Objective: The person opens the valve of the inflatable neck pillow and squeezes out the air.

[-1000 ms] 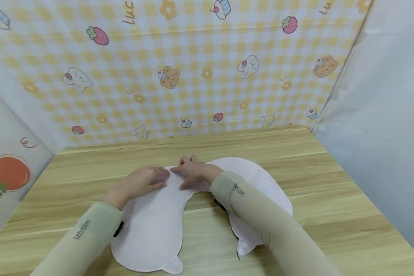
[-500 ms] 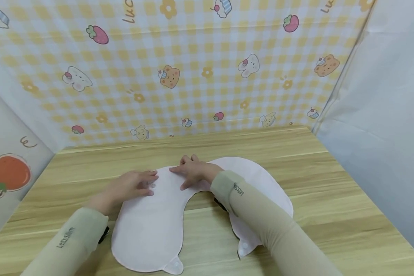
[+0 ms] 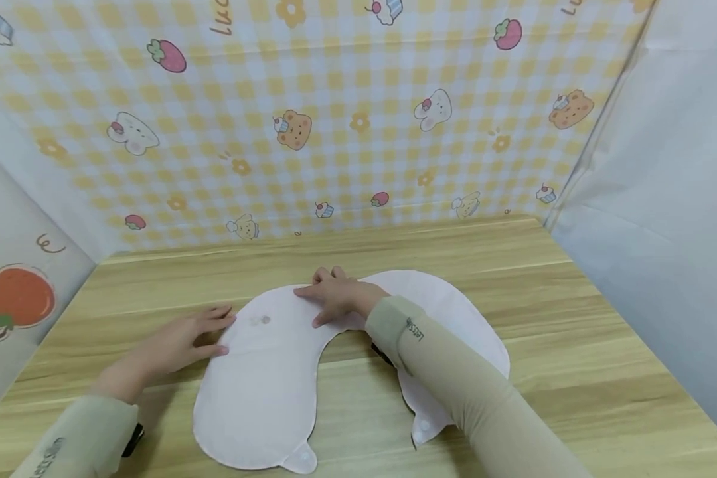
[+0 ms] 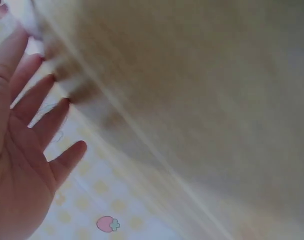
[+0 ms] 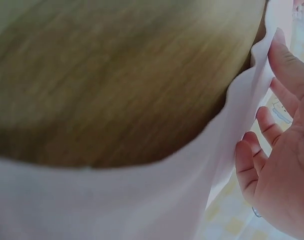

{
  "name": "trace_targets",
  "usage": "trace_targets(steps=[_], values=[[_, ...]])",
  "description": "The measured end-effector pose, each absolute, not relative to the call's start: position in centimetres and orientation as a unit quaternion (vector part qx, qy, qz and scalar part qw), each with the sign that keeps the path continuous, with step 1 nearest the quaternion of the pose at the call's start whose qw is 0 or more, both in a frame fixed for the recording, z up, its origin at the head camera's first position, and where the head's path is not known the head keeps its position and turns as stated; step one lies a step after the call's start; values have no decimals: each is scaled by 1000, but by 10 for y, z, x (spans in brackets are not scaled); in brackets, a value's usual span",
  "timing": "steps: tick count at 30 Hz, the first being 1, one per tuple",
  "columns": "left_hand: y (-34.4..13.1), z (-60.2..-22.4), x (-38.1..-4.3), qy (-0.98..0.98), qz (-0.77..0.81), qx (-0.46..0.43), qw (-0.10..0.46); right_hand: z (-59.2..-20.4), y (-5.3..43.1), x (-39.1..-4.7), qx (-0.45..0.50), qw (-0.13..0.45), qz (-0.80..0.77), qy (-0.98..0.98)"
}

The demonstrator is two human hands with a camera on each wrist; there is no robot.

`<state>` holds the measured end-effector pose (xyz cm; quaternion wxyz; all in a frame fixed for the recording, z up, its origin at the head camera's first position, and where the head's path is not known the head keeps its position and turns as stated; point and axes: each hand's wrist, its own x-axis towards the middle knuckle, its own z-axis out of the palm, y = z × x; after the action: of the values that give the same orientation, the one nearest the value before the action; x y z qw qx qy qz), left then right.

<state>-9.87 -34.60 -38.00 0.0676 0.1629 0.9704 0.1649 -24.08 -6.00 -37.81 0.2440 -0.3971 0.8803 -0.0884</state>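
Observation:
Flat on the table lies a pale pink, U-shaped cloth bib (image 3: 257, 398), its curved middle away from the person. A small tab with a snap (image 3: 301, 459) shows at the left end, and another tab (image 3: 424, 427) at the right end. My left hand (image 3: 173, 345) is beside the bib's left outer edge, fingers spread and fingertips right at the rim. On the curved middle rests my right hand (image 3: 337, 297), index finger and thumb extended over the cloth. The right wrist view shows this hand (image 5: 287, 155) along the bib's edge, with several fingers bent loosely.
The wood-grain table (image 3: 573, 372) carries the bib. Behind it hangs a yellow checked cloth (image 3: 358, 153) with cartoon prints. White sheets flank both sides, and the left sheet (image 3: 18, 295) bears a printed orange fruit. A small greyish mark (image 3: 265, 319) shows on the bib's upper left.
My left hand has slid leftward over the bib, from beside the right hand out to its left edge, uncovering the small mark. The right hand stays in place.

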Motion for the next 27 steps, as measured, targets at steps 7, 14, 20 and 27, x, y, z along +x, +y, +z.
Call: trace_targets(steps=[7,14,20,27], values=[[-340,-376,-83,974,144,175,10,-375,-59,-234,-402,228,-67,884],[-316,-371,-72,958,133,233,-105,-356,-54,-214,-458,187,-73,866],[-282,-374,-67,926,134,321,-146,-353,-45,-196,-465,199,-122,854],[-255,-378,-65,904,146,377,-142,-360,-38,-187,-458,211,-183,844]])
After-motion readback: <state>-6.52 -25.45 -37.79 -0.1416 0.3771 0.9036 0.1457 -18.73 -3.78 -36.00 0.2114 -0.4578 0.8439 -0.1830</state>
